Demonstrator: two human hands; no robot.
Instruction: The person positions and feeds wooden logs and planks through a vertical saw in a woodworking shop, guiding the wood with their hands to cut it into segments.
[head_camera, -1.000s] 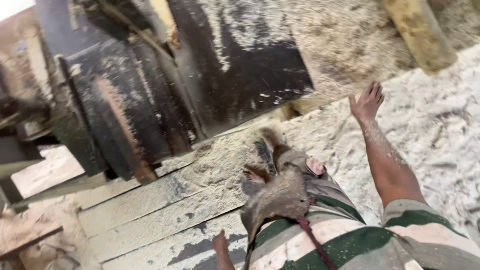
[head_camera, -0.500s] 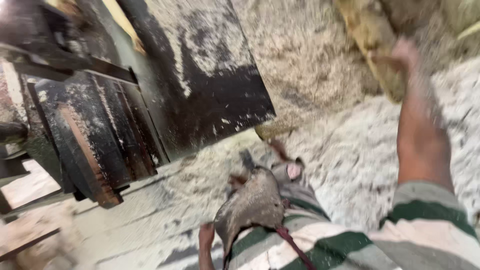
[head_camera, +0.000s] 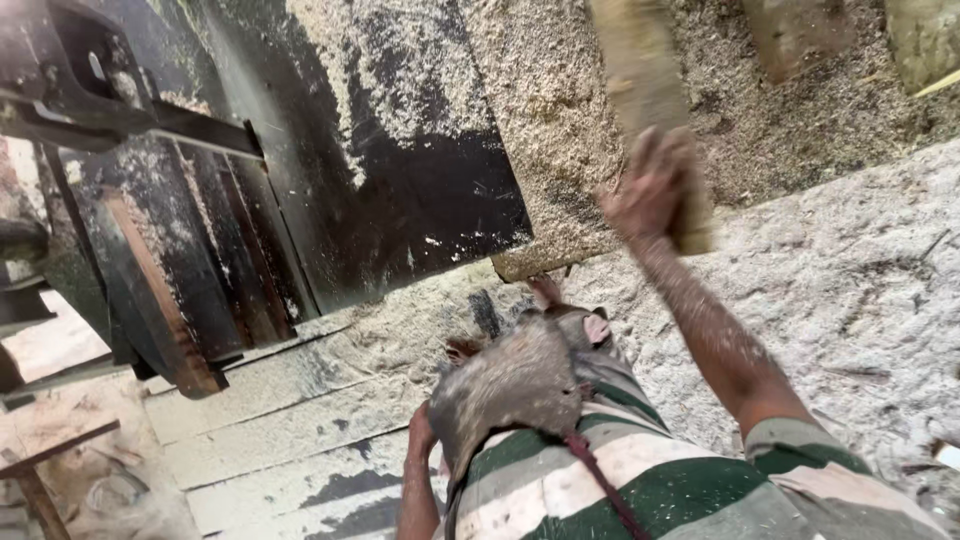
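Note:
My right hand (head_camera: 652, 188) reaches forward and curls around the near end of a sawdust-coated wooden post (head_camera: 640, 70) lying on the ground ahead. My dusty forearm runs back to a green and white striped sleeve. My left hand (head_camera: 420, 432) hangs low by my hip, beside a grey dusty cloth (head_camera: 510, 385) tucked at my waist; its fingers are mostly hidden. My foot (head_camera: 548, 292) shows just beyond the cloth.
A big dark metal machine (head_camera: 400, 190) caked in sawdust fills the left and centre. Pale floor planks (head_camera: 280, 410) lie under it at lower left. Thick sawdust (head_camera: 830, 270) covers the ground on the right. More timber pieces (head_camera: 800, 30) lie at the top right.
My right arm has stretched up and forward from open air to the wooden post and closed on its end. The view has swung left and nearer to the machine.

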